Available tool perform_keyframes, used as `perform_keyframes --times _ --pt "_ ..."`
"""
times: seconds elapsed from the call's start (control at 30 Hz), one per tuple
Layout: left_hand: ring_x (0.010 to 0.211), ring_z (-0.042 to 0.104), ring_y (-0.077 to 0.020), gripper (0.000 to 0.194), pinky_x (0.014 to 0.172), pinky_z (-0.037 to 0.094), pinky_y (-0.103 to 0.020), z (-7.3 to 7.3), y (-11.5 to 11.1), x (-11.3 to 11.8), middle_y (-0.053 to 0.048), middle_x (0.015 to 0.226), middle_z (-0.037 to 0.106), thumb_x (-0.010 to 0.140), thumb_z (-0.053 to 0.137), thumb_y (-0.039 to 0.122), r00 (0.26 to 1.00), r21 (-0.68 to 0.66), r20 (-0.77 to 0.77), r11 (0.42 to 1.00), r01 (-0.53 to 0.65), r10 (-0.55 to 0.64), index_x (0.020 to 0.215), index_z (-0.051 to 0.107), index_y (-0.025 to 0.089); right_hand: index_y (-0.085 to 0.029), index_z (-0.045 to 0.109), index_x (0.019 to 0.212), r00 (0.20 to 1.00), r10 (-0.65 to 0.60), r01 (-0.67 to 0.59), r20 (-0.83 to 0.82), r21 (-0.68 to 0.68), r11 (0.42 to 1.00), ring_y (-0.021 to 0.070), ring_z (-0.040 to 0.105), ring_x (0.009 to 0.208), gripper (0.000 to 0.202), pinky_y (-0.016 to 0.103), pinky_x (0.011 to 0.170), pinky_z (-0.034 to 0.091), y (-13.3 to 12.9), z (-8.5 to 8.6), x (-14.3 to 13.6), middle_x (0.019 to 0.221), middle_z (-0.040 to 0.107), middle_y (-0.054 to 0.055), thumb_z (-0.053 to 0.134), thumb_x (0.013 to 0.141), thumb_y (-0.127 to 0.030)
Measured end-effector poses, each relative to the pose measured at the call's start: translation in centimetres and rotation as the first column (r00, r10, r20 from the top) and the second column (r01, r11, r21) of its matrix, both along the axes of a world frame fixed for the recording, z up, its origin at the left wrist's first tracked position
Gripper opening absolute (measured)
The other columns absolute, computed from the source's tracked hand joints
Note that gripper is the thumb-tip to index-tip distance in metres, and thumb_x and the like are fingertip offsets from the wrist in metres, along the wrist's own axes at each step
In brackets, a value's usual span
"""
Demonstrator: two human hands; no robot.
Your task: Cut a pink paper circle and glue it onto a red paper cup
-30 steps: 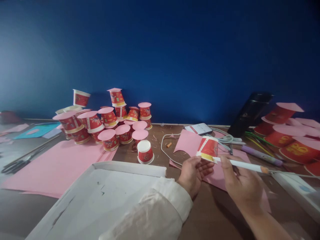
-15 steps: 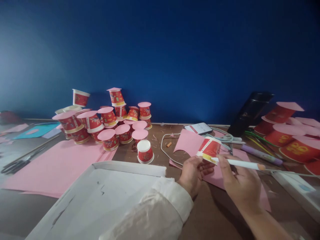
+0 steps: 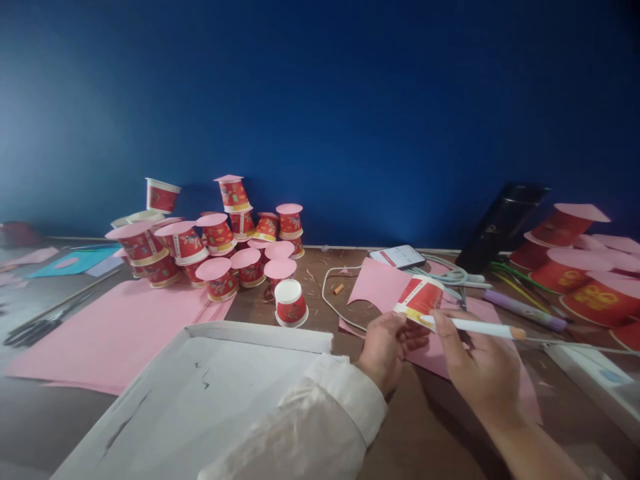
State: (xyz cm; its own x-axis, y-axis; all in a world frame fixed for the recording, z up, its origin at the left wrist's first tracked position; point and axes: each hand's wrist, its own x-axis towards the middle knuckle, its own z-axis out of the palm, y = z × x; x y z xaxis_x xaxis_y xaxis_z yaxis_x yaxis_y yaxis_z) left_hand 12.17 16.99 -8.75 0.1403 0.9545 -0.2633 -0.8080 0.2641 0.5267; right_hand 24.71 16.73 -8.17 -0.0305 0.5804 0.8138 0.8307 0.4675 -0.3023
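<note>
Gripping a tilted red-and-white paper cup with a yellow band point(image 3: 419, 297), the left hand point(image 3: 387, 350) lies at 7 o'clock of it, fingers curled closed against its lower edge. At 4 o'clock, the right hand point(image 3: 477, 363) has its fingers pinched around a slim white pen-shaped tool point(image 3: 483, 327); the tip is at the yellow band, though contact cannot be confirmed. The cup is held above pink paper point(image 3: 373, 283) on the brown wooden table point(image 3: 420, 433). Another red-and-white paper cup point(image 3: 291, 311) stands at 9 o'clock.
</note>
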Motion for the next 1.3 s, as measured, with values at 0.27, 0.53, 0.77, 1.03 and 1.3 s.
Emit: perform_keyframes --times 0.27,0.53,0.77,1.03,1.3 --pt "0.062 0.064 -0.0147 0.026 0.063 0.051 -0.025 -0.34 -0.14 0.07 -0.008 0.070 0.069 0.064 0.074 0.031 0.997 0.084 -0.078 0.996 0.029 -0.022 0.076 0.069 0.009 -0.018 0.071 0.091 0.999 0.037 -0.037 0.006 -0.025 0.999 0.0193 0.070 0.075 0.030 0.028 0.066 0.049 0.20 -0.10 -0.05 0.086 0.075 0.006 0.051 0.096 -0.041" --pt "0.066 0.065 -0.0168 0.032 0.065 0.050 -0.026 -0.61 -0.10 0.12 -0.009 0.073 0.070 0.063 0.076 0.035 0.996 0.094 -0.093 0.995 0.011 -0.002 0.082 0.070 0.009 -0.017 0.070 0.091 0.999 -0.013 0.013 -0.032 -0.007 1.000 0.0185 0.067 0.065 0.029 0.029 0.060 0.048 0.04 -0.17 0.01 0.078 0.074 0.007 0.052 0.095 -0.040" --pt "0.064 0.065 -0.0164 0.032 0.065 0.050 -0.027 -0.74 0.04 0.08 -0.009 0.073 0.070 0.064 0.075 0.035 0.994 0.109 -0.107 0.994 0.027 -0.015 0.081 0.069 0.009 -0.018 0.070 0.090 1.000 0.002 -0.002 -0.029 -0.005 1.000 0.0193 0.068 0.069 0.030 0.029 0.064 0.050 0.08 -0.15 -0.17 0.080 0.075 0.007 0.051 0.095 -0.041" --pt "0.064 0.064 -0.0158 0.032 0.064 0.049 -0.026 -0.68 0.02 0.17 -0.008 0.071 0.069 0.064 0.075 0.034 0.995 0.096 -0.098 0.995 0.020 -0.010 0.081 0.070 0.008 -0.017 0.070 0.089 0.999 -0.035 0.035 -0.023 -0.005 0.999 0.0195 0.068 0.069 0.030 0.029 0.063 0.048 0.06 -0.16 -0.03 0.080 0.074 0.008 0.051 0.095 -0.040" --pt "0.066 0.065 -0.0173 0.032 0.065 0.049 -0.027 -0.77 -0.04 0.09 -0.009 0.072 0.069 0.063 0.077 0.035 0.995 0.097 -0.096 0.995 0.013 -0.004 0.080 0.069 0.008 -0.018 0.070 0.090 1.000 0.030 -0.030 -0.005 -0.017 0.999 0.0204 0.070 0.073 0.029 0.029 0.065 0.050 0.18 -0.33 0.05 0.083 0.075 0.007 0.051 0.095 -0.040"
